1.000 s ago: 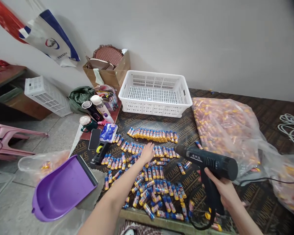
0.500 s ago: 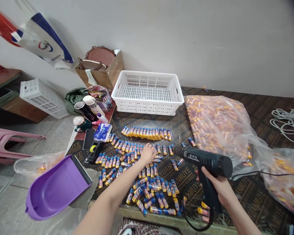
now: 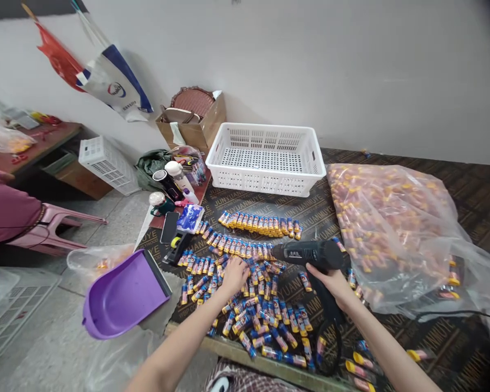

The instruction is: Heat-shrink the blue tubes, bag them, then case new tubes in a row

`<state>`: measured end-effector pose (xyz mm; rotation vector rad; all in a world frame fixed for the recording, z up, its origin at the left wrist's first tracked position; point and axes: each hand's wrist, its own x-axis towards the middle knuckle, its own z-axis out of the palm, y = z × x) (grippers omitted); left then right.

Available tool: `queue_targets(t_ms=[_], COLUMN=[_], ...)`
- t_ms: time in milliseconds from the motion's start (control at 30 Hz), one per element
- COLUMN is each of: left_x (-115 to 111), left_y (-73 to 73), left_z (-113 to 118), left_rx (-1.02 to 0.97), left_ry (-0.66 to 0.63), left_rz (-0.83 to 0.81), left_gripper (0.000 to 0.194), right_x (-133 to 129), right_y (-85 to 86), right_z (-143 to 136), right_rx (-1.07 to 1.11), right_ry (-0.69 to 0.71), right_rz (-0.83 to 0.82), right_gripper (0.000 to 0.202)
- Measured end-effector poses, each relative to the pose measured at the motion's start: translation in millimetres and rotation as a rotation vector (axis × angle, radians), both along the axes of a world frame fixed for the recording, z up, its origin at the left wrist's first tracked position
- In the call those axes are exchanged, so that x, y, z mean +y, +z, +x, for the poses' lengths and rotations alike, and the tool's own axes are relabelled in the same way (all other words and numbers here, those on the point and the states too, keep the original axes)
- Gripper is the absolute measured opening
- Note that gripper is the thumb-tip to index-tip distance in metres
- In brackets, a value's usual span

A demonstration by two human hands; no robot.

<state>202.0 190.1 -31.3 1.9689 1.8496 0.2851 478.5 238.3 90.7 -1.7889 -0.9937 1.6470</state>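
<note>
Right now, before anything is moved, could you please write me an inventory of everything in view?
small tubes: many, blue and yellow, rows and loose on table
heat gun: one, black, right grip
table: one, dark with lettering, centre
basket: one, white, table back
large bag: one, clear, table right
phone: one, black, table left
tape dispenser: one, black, beside phone
packet: one, blue, beyond dispenser
flask: one, black, behind packet
cardboard box: one, brown, near wall
dustpan: one, purple, left of table
hanging bags: two, red and white-blue, wall
stool: one, pink, far left
left hand: one, bare, at tubes
right hand: one, bare, gun handle
</note>
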Motion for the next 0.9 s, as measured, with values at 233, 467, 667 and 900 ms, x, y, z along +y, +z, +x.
queue_targets(t_ms=[233, 467, 667, 900], left_x=[-10, -70, -120, -149], left_y=[4.4, 21.7, 15.1, -3.4], left_z=[18, 0, -61, -103], left_rx=[-0.194, -0.348, -0.260, -0.210], left_ry=[-0.100, 0.142, 0.372, 0.507], left_rz=[0.040, 0.178, 0.181, 0.119], left_gripper=[0.034, 0.021, 0.020, 0.021], right_x=[16, 25, 38, 31], right_y=[7.4, 5.7, -4.8, 0.8], right_z=[-46, -95, -152, -152], right_rx=[0.018, 0.036, 0.086, 0.019], right_ry=[0.130, 0.248, 0.315, 0.452], right_rz=[0.000, 0.061, 0.103, 0.280], right_gripper=[0.037, 0.038, 0.039, 0.041])
